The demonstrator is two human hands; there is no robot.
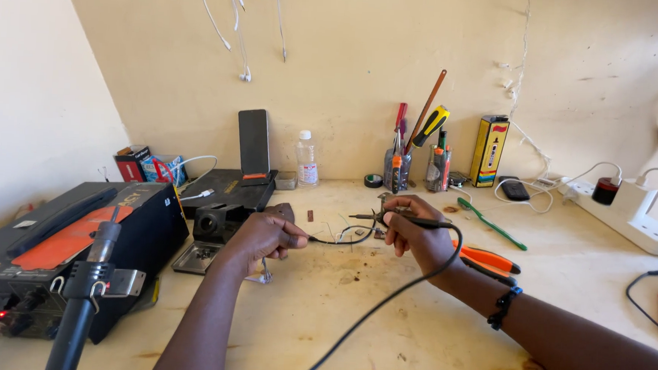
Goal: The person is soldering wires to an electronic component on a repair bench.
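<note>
Left hand [266, 236] pinching thin black wire [341, 238]; right hand [415, 231] gripping soldering iron [395, 219], tip at wire end above counter [412, 324] (joint too small to resolve). Likely soldering; steady contact needed. Orange pliers [490, 259] beside wrist.

Matt pale wooden bench [442, 318], glossy black rubber cable [383, 300], clear plastic bottle [307, 158], orange plastic-handled pliers [490, 259]

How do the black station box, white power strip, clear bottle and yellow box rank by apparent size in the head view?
1. Black station box, though it sits nearest the camera.
2. White power strip.
3. Yellow box and clear bottle look alike; not ranked.
</note>
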